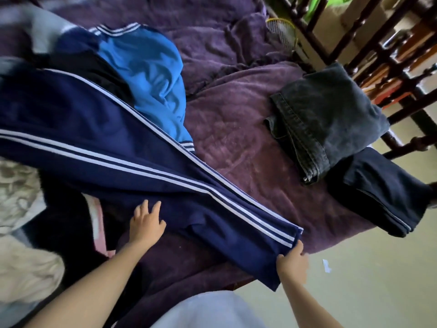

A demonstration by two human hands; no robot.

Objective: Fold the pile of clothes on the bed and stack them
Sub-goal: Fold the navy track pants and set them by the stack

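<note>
Home bedroom. Indicators: bed with purple blanket [236,143], loose clothes pile [99,74], folded jeans [326,114], dark wooden bed rail [354,39], badminton racket [281,31].

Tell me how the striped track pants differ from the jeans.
The track pants lie stretched out, unfolded; the jeans are folded. The track pants carry white stripes; the jeans are plain denim. The right hand grips the track pants' hem; nothing touches the jeans. Both are on the purple bed.
</note>
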